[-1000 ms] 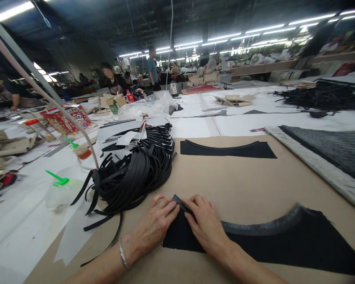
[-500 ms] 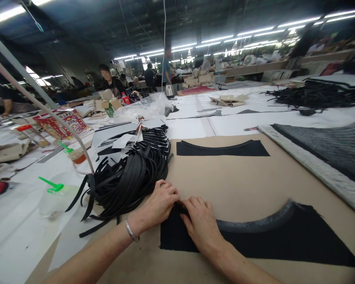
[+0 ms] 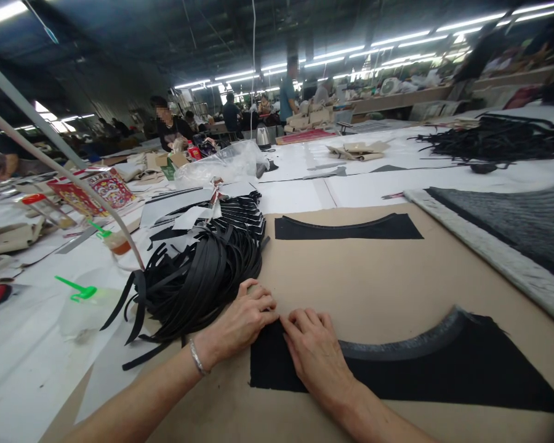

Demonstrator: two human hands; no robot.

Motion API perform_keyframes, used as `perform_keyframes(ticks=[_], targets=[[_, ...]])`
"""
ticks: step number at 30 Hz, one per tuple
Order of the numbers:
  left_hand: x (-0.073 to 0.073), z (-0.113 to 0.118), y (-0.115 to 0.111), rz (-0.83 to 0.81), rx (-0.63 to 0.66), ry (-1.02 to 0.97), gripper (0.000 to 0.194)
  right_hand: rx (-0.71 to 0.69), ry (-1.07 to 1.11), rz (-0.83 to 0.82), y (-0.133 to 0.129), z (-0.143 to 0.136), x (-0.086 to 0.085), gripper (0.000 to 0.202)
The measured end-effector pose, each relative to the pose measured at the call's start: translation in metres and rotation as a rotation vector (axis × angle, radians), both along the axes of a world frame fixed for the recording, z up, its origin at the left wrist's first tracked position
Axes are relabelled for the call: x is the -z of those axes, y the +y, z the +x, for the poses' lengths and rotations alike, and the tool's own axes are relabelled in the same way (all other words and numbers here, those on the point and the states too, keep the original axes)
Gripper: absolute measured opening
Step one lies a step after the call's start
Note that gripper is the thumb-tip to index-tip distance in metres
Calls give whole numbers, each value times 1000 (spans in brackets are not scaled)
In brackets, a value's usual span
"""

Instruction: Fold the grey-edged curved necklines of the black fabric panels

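Note:
A black fabric piece (image 3: 447, 378) with a curved upper edge lies flat in front of me on a tan board (image 3: 351, 277). Along that curve runs a greyish, shiny band. My left hand (image 3: 249, 314) has its fingers closed at the piece's upper left corner. Beside it, my right hand (image 3: 316, 347) rests over the same edge, thumb and bent fingers pressed together on the fabric. The fingertips of both hands nearly meet, and the bit of edge between them is mostly hidden. Farther back lies a narrower black curved piece (image 3: 346, 229).
Left of my hands sits a heap of black strips (image 3: 207, 277). Beyond it stand squeeze bottles with green spouts (image 3: 84, 293) and a slanting pole (image 3: 106, 203). A pale slab (image 3: 489, 261) with grey ribbed material (image 3: 517, 215) lies right. Several people are in the background.
My right fingers have shifted slightly and lie closer together along the edge. The left hand stays at the corner, and the fabric has hardly moved.

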State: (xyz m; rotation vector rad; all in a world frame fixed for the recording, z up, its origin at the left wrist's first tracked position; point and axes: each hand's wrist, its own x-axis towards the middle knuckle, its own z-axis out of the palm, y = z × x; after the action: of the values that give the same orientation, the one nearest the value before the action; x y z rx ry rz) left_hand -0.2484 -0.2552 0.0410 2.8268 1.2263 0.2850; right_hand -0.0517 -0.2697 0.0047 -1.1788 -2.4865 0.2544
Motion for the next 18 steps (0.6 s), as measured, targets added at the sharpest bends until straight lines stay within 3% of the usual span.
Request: perform_keyframes(ticks=[5, 10, 18], targets=[[7, -5, -3, 127, 45, 95, 11, -38, -112, 153, -1, 1, 7, 27], [7, -10, -4, 240, 87, 102, 17, -88, -177, 311, -4, 0, 9, 36], [15, -4, -35, 213, -163, -168, 28, -83, -212, 271, -8, -2, 3, 33]])
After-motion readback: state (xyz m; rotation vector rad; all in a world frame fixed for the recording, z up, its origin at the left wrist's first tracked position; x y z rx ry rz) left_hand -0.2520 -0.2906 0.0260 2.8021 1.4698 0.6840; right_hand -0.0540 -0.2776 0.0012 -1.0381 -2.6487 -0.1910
